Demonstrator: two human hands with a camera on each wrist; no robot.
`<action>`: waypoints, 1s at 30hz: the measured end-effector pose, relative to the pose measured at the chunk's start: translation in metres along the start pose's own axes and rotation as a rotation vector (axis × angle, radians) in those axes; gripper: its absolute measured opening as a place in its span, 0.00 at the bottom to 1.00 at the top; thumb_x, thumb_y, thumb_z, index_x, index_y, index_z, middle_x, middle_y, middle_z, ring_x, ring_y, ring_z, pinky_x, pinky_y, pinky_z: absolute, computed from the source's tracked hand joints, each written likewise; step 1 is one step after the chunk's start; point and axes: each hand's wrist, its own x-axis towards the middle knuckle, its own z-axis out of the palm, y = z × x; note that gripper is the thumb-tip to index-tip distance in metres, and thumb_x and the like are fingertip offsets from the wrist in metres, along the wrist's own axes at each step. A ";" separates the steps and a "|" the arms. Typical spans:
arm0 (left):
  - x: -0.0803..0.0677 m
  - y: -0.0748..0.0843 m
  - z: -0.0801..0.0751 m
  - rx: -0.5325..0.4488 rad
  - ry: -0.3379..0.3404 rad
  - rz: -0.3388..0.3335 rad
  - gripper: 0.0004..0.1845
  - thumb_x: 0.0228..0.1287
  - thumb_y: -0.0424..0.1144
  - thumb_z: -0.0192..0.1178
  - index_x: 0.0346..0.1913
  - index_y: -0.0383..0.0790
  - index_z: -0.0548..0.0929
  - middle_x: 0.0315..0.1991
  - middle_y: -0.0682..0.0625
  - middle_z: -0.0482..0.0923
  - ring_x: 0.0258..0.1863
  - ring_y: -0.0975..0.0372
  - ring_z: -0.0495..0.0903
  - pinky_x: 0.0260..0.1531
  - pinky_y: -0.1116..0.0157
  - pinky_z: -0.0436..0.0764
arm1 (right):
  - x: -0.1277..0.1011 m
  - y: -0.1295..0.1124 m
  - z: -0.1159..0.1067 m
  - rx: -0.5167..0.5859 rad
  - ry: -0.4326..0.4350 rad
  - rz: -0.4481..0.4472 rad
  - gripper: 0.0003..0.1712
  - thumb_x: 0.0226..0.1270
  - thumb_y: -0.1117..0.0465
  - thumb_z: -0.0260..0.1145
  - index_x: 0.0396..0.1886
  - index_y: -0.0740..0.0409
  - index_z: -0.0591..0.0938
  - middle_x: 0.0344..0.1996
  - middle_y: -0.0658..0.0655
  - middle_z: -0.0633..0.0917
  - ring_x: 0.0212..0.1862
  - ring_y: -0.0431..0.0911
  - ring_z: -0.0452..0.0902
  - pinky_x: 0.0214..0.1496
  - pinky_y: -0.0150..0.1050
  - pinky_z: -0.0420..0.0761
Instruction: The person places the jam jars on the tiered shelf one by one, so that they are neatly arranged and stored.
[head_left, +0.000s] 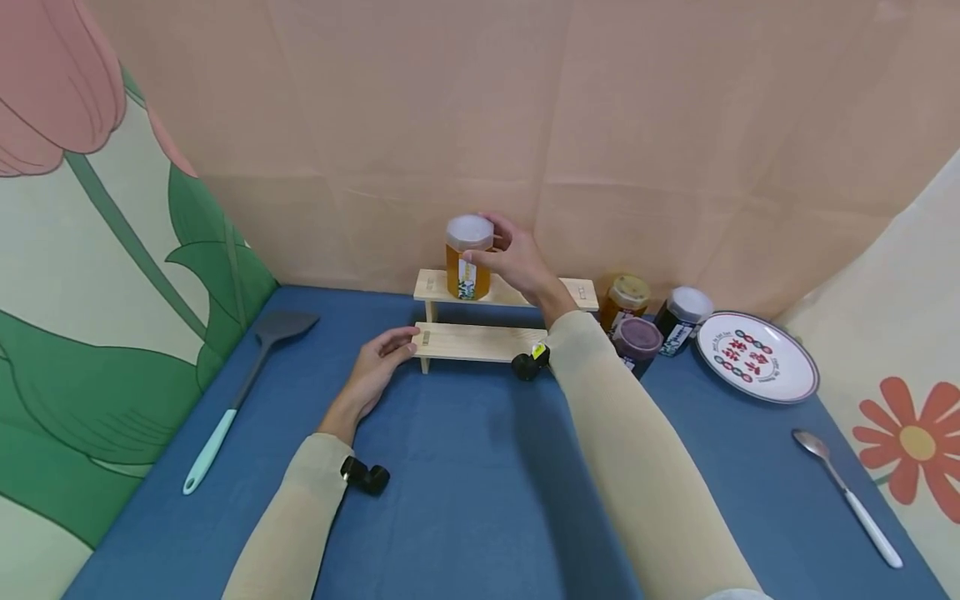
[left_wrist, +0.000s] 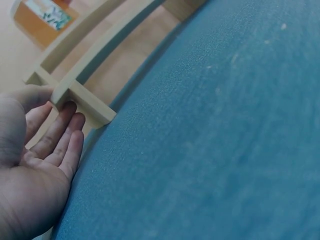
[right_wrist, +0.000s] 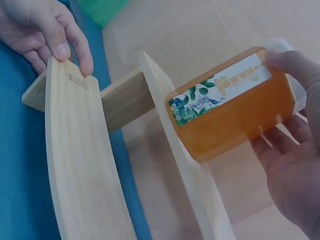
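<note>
My right hand grips a honey jar near its white lid. The amber jar, with a leafy label, is at the upper step of a two-step wooden rack, left of its middle. In the right wrist view the jar overlaps the upper board's edge, thumb on one side and fingers on the other. My left hand holds the left end of the lower step. In the left wrist view the thumb lies at the top of the board's end, with the fingers curled beneath.
Right of the rack stand an amber jar, a purple-lidded jar and a dark jar with a white lid. Beyond them lies a white plate, with a spoon nearer. A spatula lies at left on the blue cloth.
</note>
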 end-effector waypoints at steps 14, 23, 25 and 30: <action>-0.001 0.003 0.000 0.008 0.002 -0.015 0.20 0.77 0.43 0.61 0.68 0.46 0.78 0.69 0.46 0.74 0.66 0.56 0.73 0.71 0.54 0.71 | -0.033 -0.016 -0.028 0.002 0.044 -0.050 0.43 0.69 0.58 0.72 0.80 0.51 0.63 0.75 0.55 0.72 0.76 0.52 0.68 0.78 0.52 0.70; -0.003 0.004 -0.002 0.024 0.004 -0.019 0.21 0.77 0.42 0.61 0.69 0.46 0.77 0.69 0.45 0.74 0.66 0.55 0.73 0.71 0.54 0.71 | -0.085 -0.011 -0.074 -0.027 0.101 -0.046 0.39 0.71 0.57 0.71 0.78 0.43 0.66 0.75 0.55 0.73 0.76 0.52 0.68 0.78 0.54 0.69; -0.005 0.004 -0.004 0.021 0.006 -0.020 0.21 0.77 0.43 0.61 0.69 0.46 0.77 0.69 0.45 0.73 0.66 0.56 0.73 0.72 0.54 0.71 | -0.095 -0.009 -0.086 -0.032 0.119 -0.058 0.38 0.71 0.58 0.70 0.78 0.41 0.67 0.75 0.56 0.73 0.76 0.53 0.68 0.78 0.54 0.69; -0.008 0.003 -0.010 0.033 0.018 -0.026 0.21 0.77 0.43 0.60 0.69 0.47 0.78 0.68 0.46 0.73 0.65 0.57 0.73 0.71 0.55 0.72 | -0.114 0.000 -0.117 -0.086 0.181 -0.061 0.37 0.72 0.59 0.69 0.78 0.42 0.67 0.75 0.58 0.72 0.76 0.54 0.68 0.78 0.56 0.68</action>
